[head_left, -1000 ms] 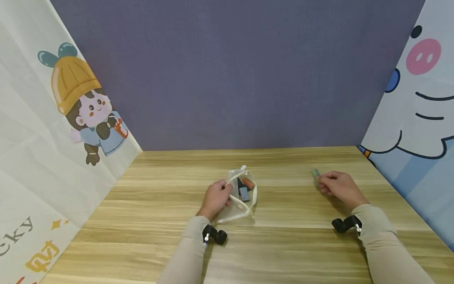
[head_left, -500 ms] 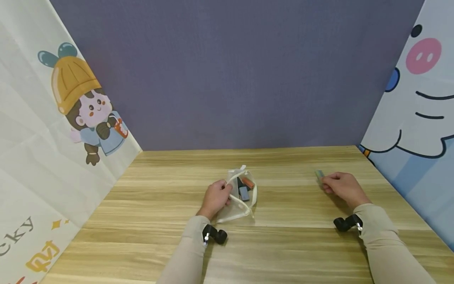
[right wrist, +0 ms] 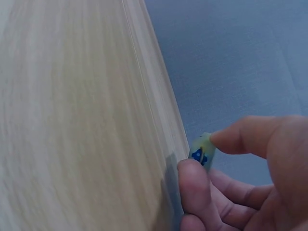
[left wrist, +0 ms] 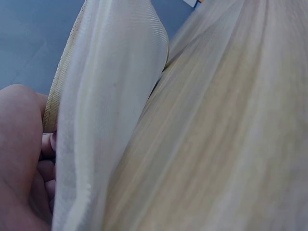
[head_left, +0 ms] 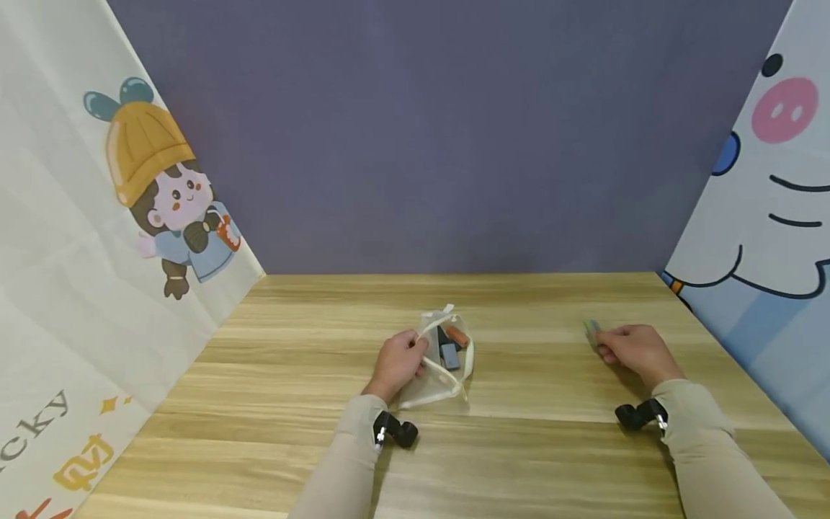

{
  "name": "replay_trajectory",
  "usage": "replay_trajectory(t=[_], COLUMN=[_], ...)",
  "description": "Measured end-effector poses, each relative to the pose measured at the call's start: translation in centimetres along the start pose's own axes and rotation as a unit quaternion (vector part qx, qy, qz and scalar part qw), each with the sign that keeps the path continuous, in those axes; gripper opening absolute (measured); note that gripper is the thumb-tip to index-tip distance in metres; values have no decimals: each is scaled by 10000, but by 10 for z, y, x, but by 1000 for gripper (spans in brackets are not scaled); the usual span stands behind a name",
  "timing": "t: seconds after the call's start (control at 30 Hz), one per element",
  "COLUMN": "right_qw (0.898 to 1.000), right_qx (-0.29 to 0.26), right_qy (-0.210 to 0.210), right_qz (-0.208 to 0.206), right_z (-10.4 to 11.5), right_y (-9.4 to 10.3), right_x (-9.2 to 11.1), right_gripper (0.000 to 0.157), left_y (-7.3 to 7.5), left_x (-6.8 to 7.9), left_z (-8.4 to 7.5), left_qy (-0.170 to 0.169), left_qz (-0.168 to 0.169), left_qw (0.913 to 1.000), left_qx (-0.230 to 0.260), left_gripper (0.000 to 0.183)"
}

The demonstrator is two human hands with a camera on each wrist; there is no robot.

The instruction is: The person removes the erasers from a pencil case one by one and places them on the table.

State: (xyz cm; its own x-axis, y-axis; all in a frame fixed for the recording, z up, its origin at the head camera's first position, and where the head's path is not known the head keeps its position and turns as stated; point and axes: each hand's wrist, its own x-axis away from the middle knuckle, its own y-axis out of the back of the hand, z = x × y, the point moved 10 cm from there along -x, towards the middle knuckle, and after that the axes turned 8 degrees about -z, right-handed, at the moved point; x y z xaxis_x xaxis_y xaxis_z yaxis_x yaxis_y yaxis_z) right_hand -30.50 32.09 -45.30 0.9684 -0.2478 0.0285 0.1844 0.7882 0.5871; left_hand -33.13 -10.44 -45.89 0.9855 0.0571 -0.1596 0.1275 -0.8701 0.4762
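A translucent white zip pouch (head_left: 424,391) lies on the table with its mouth spread open. My left hand (head_left: 397,364) grips its left edge between thumb and fingers; in the left wrist view the mesh wall (left wrist: 120,91) and zipper strip (left wrist: 62,79) rise beside the thumb. Inside the pouch are a grey-blue block (head_left: 450,357), an orange-brown piece (head_left: 457,336) and something dark partly behind them. Off to the right, my right hand (head_left: 638,352) pinches a small pale-green piece with a blue print (right wrist: 202,150) between thumb and fingertips. Its lower end is hidden by the fingers.
The wood-grain table (head_left: 259,389) ends at a plain grey-purple back panel (head_left: 454,144). Cartoon-printed sheets stand along the left side (head_left: 58,216) and the right side (head_left: 791,238). Each wrist carries a black camera mount.
My right hand has shifted a little to the right with the pale-green piece. The left hand and pouch hold their place, and the head view has tilted slightly.
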Motion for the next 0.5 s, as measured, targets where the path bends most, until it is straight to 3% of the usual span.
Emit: replay_trajectory(t=[0.3, 0.5], right_qw=[9998, 9999], right_qx=[-26, 58], right_qy=[-215, -146], right_qz=[40, -51], right_z=[-15, -9], right_y=[-2, 2], right_x=[4, -1], right_gripper=[53, 51], left_y=[-5, -1], left_x=[3, 3], left_z=[4, 1], left_qy=[34, 28], left_qz=[117, 106], left_qw=[9999, 9999], left_qx=[-7, 88], left_gripper=[30, 29])
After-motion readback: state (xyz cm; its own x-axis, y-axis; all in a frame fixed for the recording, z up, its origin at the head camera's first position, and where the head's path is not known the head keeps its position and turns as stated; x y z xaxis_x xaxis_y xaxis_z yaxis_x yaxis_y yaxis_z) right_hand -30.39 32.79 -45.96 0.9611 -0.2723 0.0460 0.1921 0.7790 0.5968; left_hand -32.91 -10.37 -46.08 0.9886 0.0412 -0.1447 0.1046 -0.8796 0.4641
